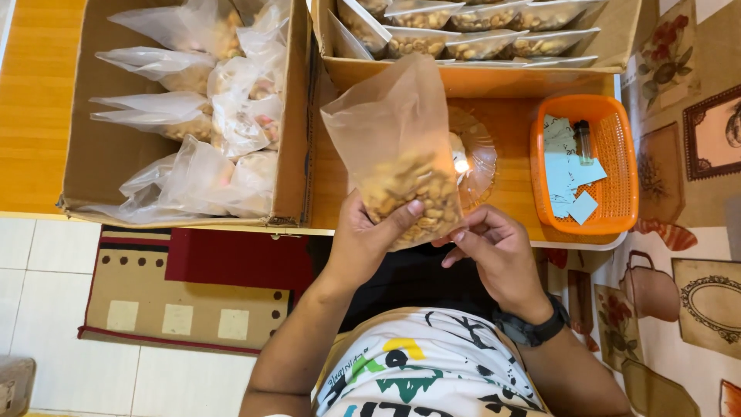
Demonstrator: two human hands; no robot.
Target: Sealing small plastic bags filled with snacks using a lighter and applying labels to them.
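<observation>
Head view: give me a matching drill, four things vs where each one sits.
Things:
1. bag of nuts
2. orange basket
3. left cardboard box
4. wristwatch

Places:
A. on the right wrist
B. held up in the left hand, with the right hand at its lower edge
C. on the table's right end, holding paper slips
D. on the table's left end, filled with untidy clear bags

Pairs: 1-B, 2-C, 3-D, 4-A

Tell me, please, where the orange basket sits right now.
In the head view, the orange basket sits at the right on the wooden table, beside the clear glass dish and past the right hand.
</observation>
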